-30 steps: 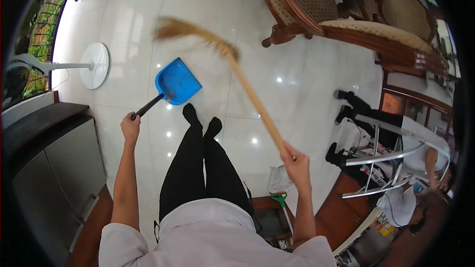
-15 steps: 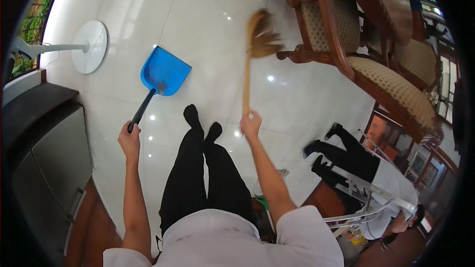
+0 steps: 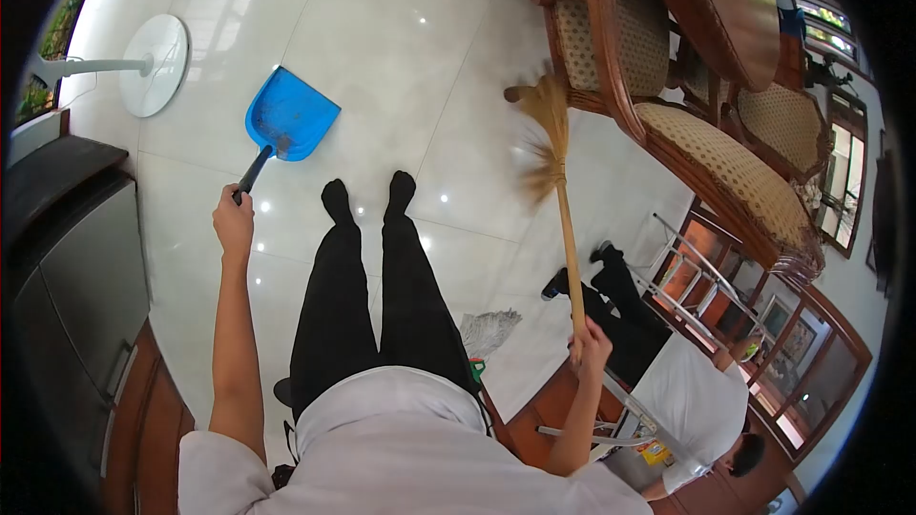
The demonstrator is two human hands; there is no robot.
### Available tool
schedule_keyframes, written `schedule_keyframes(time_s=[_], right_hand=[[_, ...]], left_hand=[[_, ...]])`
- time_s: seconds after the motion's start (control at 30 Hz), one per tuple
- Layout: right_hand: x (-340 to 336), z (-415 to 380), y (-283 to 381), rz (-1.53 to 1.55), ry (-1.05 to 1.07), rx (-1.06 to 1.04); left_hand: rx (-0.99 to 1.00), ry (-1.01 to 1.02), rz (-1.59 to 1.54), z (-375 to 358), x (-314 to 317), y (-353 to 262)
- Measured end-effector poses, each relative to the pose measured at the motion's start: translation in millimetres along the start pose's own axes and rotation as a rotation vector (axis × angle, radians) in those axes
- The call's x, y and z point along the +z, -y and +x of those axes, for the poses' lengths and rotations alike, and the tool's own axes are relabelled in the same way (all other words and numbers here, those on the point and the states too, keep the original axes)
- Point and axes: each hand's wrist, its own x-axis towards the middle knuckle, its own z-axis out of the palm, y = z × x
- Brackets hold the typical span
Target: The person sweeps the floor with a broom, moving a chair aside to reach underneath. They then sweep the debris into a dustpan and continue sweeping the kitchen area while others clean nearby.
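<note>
A person in black trousers stands on the white tiled floor (image 3: pixel 382 48), sweeping beside a carved wooden armchair (image 3: pixel 611 48), the landmark of the room. The broom (image 3: pixel 553 162) hangs just beside the chair's front leg, its straw head blurred, the right hand (image 3: pixel 592 341) clamped on the top of its stick. The blue dustpan (image 3: pixel 289 117) rests well apart from the chair, across the sweeper's feet, the left hand (image 3: pixel 234 219) closed round its black handle. Good practice here would seem to be short strokes from the chair leg toward the pan, its lip kept flat on the tiles. A second person crouches by a metal frame (image 3: pixel 697 277) below the chair.
</note>
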Motion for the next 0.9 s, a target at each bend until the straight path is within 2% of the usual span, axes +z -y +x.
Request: schedule_keyframes(time_s=[0.03,0.1,0.13,0.2,0.23,0.3,0.33,0.4,0.47,0.53,0.57,0.6,0.63,0.7,0.73,0.77,0.87,0.9], right_hand=[[8,34,-9,-0.027,-0.042,-0.055],[38,116,-31,0.190,0.137,-0.022],[66,138,-35,0.052,0.111,-0.101],[113,140,-15,-0.145,0.263,-0.045],[143,127,-15,-0.294,0.182,-0.187],[170,95,-4,-0.347,0.223,-0.149],[166,101,-16,-0.314,0.223,-0.148],[155,122,-55,-0.553,0.213,-0.487],[108,96,-27,-0.476,0.314,-0.182],[61,106,-49,-0.522,0.292,-0.236],[34,105,-54,-0.571,0.283,-0.353],[9,101,-56,-0.579,0.285,-0.358],[-12,102,-63,-0.564,0.249,-0.354],[-48,114,-88,-0.514,0.185,-0.384],[-62,123,-103,-0.443,0.234,-0.295],[-77,115,-95,-0.409,0.226,-0.220],[-116,81,-57,-0.253,0.180,-0.061],[-123,76,-55,-0.263,0.131,-0.056]], left_hand=[[-0.021,0.001,-0.007,-1,2,-3],[-0.029,0.011,0.079,2,13,7],[-0.037,0.021,0.162,0,15,10],[-0.103,0.015,0.257,-11,0,-10],[-0.170,0.017,0.337,-17,-6,-20],[-0.128,0.024,0.344,-17,-10,-3],[-0.094,0.040,0.346,-14,-12,9],[-0.042,0.017,0.372,-13,-16,21],[-0.086,0.026,0.321,-11,-17,16],[-0.130,-0.009,0.448,-21,-11,-4],[-0.062,-0.083,0.506,-28,-2,-20],[-0.033,-0.079,0.497,-37,6,-48],[0.039,-0.026,0.481,-36,19,-65],[0.398,-0.019,0.325,-50,60,-107],[0.495,0.084,0.177,-81,68,-156],[0.672,0.122,0.041,-98,90,-190],[1.230,0.248,0.006,-187,103,-325],[1.335,0.301,-0.039,-211,108,-364]])
